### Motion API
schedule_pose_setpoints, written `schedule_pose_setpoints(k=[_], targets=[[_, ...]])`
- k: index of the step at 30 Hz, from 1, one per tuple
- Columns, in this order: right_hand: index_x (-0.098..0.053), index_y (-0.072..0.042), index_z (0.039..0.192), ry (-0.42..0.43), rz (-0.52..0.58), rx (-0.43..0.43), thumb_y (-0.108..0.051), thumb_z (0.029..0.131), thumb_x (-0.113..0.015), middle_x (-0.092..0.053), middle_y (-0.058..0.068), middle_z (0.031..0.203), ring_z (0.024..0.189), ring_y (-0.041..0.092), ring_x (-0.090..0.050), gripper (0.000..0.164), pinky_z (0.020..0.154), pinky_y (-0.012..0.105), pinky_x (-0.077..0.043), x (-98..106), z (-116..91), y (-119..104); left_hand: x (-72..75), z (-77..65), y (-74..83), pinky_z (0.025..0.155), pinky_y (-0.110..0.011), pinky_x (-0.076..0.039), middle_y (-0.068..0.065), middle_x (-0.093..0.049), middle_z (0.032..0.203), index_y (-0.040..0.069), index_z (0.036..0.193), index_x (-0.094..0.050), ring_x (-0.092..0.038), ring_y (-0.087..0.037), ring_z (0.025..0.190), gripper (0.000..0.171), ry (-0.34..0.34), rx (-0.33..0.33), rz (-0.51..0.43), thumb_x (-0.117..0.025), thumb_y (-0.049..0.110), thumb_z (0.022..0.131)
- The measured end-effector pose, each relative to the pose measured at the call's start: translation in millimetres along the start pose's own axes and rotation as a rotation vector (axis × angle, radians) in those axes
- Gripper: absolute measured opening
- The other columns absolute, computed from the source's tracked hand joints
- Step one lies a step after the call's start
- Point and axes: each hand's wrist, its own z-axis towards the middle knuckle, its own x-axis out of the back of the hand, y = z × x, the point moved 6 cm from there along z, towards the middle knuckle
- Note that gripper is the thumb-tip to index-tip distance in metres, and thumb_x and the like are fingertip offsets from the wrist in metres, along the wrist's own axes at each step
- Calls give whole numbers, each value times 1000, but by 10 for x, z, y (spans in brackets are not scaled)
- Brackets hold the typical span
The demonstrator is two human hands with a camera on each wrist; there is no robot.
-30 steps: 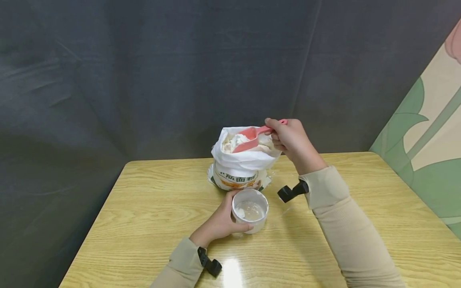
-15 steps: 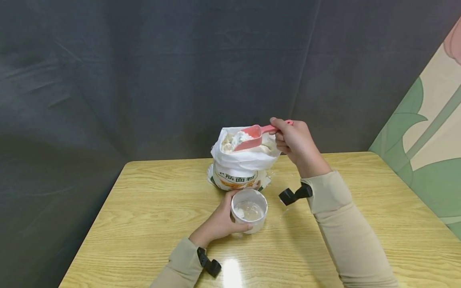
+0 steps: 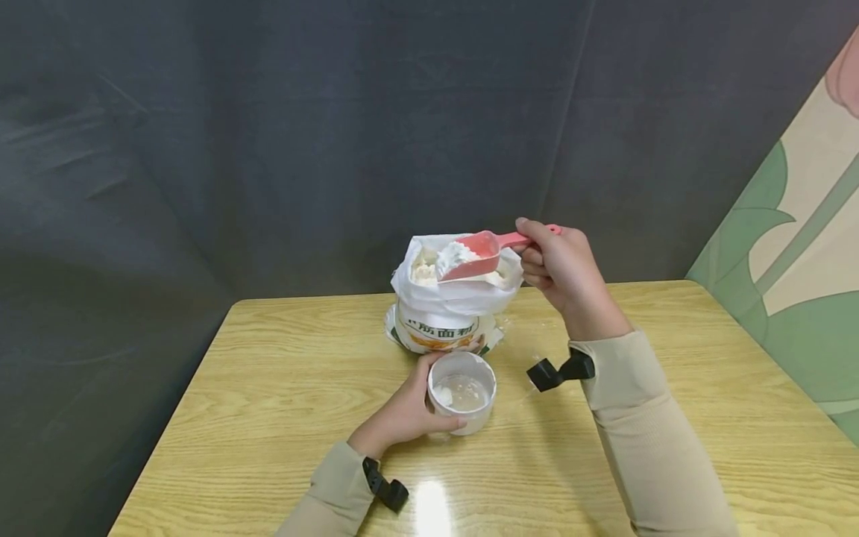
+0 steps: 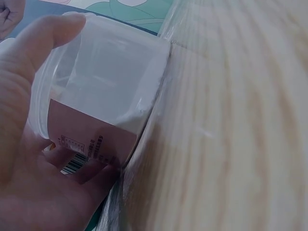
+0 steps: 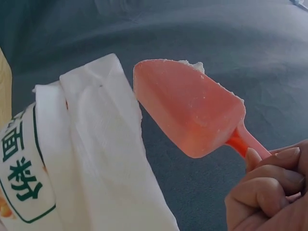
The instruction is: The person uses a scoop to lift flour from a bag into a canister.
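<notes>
A pink scoop (image 3: pixel 488 253) carrying white flour is over the mouth of a white flour bag (image 3: pixel 459 298). My right hand (image 3: pixel 560 261) grips its handle. In the right wrist view the scoop (image 5: pixel 192 110) appears from its underside, beside the folded rim of the bag (image 5: pixel 101 134), with flour along its upper edge. My left hand (image 3: pixel 409 410) holds a clear plastic tub (image 3: pixel 463 391) on the table in front of the bag, thumb on the near side. Some white powder lies inside the tub. The left wrist view shows the tub's brown label (image 4: pixel 91 134) with a barcode.
The wooden table (image 3: pixel 288 373) extends to both sides and in front of the bag. A dark cloth (image 3: pixel 376 134) hangs behind it. On the right stands a wall panel (image 3: pixel 792 261) with a leaf pattern. Traces of powder lie right of the bag.
My right hand has moved right and slightly toward me, drawing the flour-filled scoop across the bag's mouth. The left hand and tub have stayed nearly still.
</notes>
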Motion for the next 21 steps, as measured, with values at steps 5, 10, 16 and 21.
schedule_pose_setpoints(k=[5, 10, 16, 21], targets=[[-59, -8, 63, -32, 46, 17, -23, 102, -62, -35, -3, 50, 43, 10, -27, 42, 43, 23, -20, 12, -85, 15, 19, -3, -8, 116, -49, -30, -9, -44, 147, 15, 151, -28, -44, -28, 136, 104, -5, -3, 5, -94, 17, 71], [-62, -6, 64, -54, 72, 11, -21, 103, -59, -35, -4, 49, 43, 10, -26, 43, 45, 23, -18, 38, -177, 67, 28, -11, 8, 117, -48, -29, -9, -43, 148, 14, 152, -27, -43, -29, 137, 105, -6, -5, -8, -93, 15, 70], [-64, -8, 63, -87, 116, 31, -18, 105, -54, -33, -4, 49, 47, 14, -16, 45, 47, 25, -13, 49, -303, 140, 27, -13, -4, 117, -48, -29, -8, -43, 148, 14, 152, -27, -43, -28, 137, 105, -6, -2, 3, -93, 16, 71], [-65, -9, 65, -108, 147, 54, -17, 107, -51, -25, -2, 52, 47, 14, -14, 45, 47, 26, -10, 74, -398, 226, 42, -11, -9, 117, -50, -29, -8, -43, 149, 15, 151, -27, -42, -28, 138, 104, -4, -9, 5, -93, 17, 71]])
